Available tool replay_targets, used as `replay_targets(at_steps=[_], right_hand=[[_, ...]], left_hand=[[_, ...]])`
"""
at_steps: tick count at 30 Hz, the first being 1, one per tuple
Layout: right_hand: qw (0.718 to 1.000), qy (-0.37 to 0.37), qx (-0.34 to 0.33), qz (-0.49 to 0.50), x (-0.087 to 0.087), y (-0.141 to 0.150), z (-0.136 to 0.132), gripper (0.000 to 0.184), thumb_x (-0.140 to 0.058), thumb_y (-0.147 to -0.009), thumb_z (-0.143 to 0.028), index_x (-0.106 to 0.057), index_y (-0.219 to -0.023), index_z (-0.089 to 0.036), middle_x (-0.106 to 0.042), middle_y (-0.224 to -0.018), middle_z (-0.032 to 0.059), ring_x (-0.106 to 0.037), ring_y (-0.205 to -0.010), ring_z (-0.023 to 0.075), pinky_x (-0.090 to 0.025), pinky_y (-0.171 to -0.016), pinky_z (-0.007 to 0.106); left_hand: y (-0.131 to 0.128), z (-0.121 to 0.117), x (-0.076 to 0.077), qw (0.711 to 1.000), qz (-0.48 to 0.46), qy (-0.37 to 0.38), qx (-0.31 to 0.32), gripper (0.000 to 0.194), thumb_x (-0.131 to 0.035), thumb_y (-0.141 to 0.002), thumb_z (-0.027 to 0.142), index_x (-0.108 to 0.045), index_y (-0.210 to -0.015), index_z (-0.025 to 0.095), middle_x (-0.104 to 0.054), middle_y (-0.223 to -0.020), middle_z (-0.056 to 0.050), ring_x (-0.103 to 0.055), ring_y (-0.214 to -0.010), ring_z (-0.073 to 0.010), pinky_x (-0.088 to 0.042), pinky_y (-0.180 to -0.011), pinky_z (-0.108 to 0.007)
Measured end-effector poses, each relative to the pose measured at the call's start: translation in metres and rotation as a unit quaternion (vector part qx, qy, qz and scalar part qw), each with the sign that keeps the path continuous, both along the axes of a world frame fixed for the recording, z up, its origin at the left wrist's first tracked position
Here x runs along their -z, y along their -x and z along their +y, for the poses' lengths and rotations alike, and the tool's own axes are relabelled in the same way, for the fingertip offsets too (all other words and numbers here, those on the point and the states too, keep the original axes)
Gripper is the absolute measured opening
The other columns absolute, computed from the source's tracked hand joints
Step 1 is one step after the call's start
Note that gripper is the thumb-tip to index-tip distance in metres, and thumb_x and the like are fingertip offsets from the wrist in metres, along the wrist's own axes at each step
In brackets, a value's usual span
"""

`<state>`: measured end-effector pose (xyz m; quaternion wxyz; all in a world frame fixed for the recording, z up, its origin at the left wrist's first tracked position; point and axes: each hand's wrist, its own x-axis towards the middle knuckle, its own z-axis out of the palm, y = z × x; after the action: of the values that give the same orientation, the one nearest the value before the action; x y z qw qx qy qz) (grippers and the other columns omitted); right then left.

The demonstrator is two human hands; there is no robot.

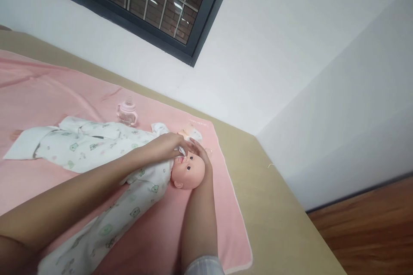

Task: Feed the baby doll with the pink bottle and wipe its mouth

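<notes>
A baby doll (pixel 188 171) lies on its back on a pink blanket (pixel 226 223), dressed in a white romper (pixel 93 142) with green animal prints. My left hand (pixel 167 145) reaches over its chest with bent fingers, pinching a small white cloth (pixel 182 151) against the doll's mouth. My right hand (pixel 201 154) cups the far side and top of the doll's head, its fingers along the cheek. Just beyond my hands lies a white piece of cloth (pixel 193 131) with an orange pattern, partly hidden.
A pink two-handled baby bottle (pixel 127 113) stands on the blanket beyond the doll. The blanket covers part of a tan tabletop (pixel 258 206), which meets a white wall (pixel 274 43). A dark-framed window (pixel 190 53) with bars is above. Brown wood (pixel 371 227) shows at lower right.
</notes>
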<state>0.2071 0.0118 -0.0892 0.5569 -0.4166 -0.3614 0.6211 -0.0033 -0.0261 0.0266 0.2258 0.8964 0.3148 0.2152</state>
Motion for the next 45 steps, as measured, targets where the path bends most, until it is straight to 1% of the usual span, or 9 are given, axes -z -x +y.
replay_targets(at_steps=[10, 13, 17, 21, 25, 30, 35, 41, 45], right_hand=[[0.999, -0.024, -0.027, 0.006, -0.001, -0.007, -0.001, 0.033, -0.065, -0.077, -0.038, -0.063, -0.106, -0.024, -0.069, -0.107, 0.0038, -0.065, -0.099, 0.0204, -0.046, -0.099, 0.04], [0.997, -0.057, -0.058, 0.003, -0.02, -0.013, -0.005, 0.033, -0.069, -0.074, -0.039, -0.066, -0.102, -0.022, -0.066, -0.116, 0.0057, -0.063, -0.104, 0.0221, -0.046, -0.099, 0.041], [0.979, -0.109, -0.147, -0.086, -0.062, -0.016, -0.02, 0.037, -0.072, -0.072, -0.046, -0.07, -0.093, -0.017, -0.06, -0.126, 0.0102, -0.059, -0.112, 0.026, -0.042, -0.103, 0.042], [0.938, -0.142, -0.223, -0.225, -0.1, -0.008, -0.036, 0.035, -0.068, -0.077, -0.045, -0.072, -0.097, -0.016, -0.061, -0.124, 0.0094, -0.057, -0.115, 0.0256, -0.041, -0.103, 0.043], [0.907, -0.155, -0.249, -0.303, -0.115, 0.001, -0.041, 0.032, -0.065, -0.081, -0.04, -0.071, -0.103, -0.018, -0.068, -0.11, 0.0068, -0.059, -0.11, 0.0235, -0.044, -0.101, 0.043], [0.948, -0.166, -0.113, -0.247, -0.103, -0.003, -0.029, 0.033, -0.067, -0.078, -0.044, -0.073, -0.094, -0.016, -0.07, -0.097, 0.007, -0.063, -0.093, 0.0193, -0.045, -0.097, 0.039], [0.981, -0.144, 0.061, -0.114, -0.072, -0.015, -0.01, 0.034, -0.071, -0.073, -0.037, -0.07, -0.103, -0.021, -0.067, -0.11, 0.0058, -0.063, -0.089, 0.0155, -0.047, -0.092, 0.032], [0.992, -0.076, 0.1, -0.014, -0.023, -0.011, 0.009, 0.054, -0.069, -0.072, -0.029, -0.057, -0.126, -0.027, -0.067, -0.085, -0.0016, -0.061, -0.076, 0.0106, -0.048, -0.09, 0.03], [0.993, -0.06, 0.105, 0.002, -0.007, -0.008, 0.016, 0.061, -0.07, -0.07, -0.026, -0.053, -0.128, -0.027, -0.066, -0.091, -0.0017, -0.062, -0.079, 0.0106, -0.049, -0.089, 0.029]], left_hand=[[0.007, 0.008, 0.003, 1.0, -0.022, -0.005, -0.013, 0.028, -0.049, -0.079, 0.016, -0.072, -0.093, 0.02, -0.071, -0.097, -0.004, -0.064, -0.091, -0.0217, -0.046, -0.077, -0.026], [0.012, 0.015, 0.004, 0.998, -0.048, -0.024, -0.03, 0.031, -0.048, -0.081, 0.023, -0.068, -0.104, 0.019, -0.07, -0.105, -0.005, -0.063, -0.098, -0.0236, -0.045, -0.084, -0.03], [0.017, 0.023, 0.004, 0.995, -0.072, -0.019, -0.072, 0.042, -0.049, -0.079, 0.03, -0.061, -0.118, 0.017, -0.068, -0.111, -0.008, -0.061, -0.102, -0.0256, -0.044, -0.087, -0.034], [0.018, 0.023, 0.004, 0.992, -0.08, 0.0, -0.097, 0.051, -0.048, -0.079, 0.037, -0.055, -0.124, 0.015, -0.069, -0.094, -0.008, -0.063, -0.091, -0.0261, -0.046, -0.081, -0.034], [0.017, 0.021, 0.004, 0.991, -0.087, 0.013, -0.105, 0.051, -0.047, -0.081, 0.039, -0.055, -0.125, 0.016, -0.068, -0.082, -0.005, -0.064, -0.084, -0.0252, -0.046, -0.077, -0.033], [0.026, 0.025, -0.003, 0.984, -0.131, 0.023, -0.117, 0.055, -0.051, -0.08, 0.049, -0.053, -0.126, 0.018, -0.069, -0.097, -0.007, -0.063, -0.095, -0.0253, -0.047, -0.082, -0.034], [0.05, 0.038, -0.011, 0.967, -0.184, 0.032, -0.174, 0.053, -0.054, -0.08, 0.054, -0.057, -0.12, 0.019, -0.068, -0.101, -0.008, -0.063, -0.098, -0.0243, -0.049, -0.086, -0.035], [0.072, 0.049, -0.017, 0.958, -0.187, 0.035, -0.215, 0.052, -0.056, -0.077, 0.054, -0.062, -0.114, 0.018, -0.068, -0.102, -0.008, -0.063, -0.097, -0.0246, -0.048, -0.089, -0.035], [0.084, 0.054, -0.021, 0.95, -0.189, 0.027, -0.245, 0.051, -0.056, -0.074, 0.053, -0.063, -0.111, 0.018, -0.068, -0.102, -0.008, -0.063, -0.098, -0.0261, -0.049, -0.084, -0.034]])
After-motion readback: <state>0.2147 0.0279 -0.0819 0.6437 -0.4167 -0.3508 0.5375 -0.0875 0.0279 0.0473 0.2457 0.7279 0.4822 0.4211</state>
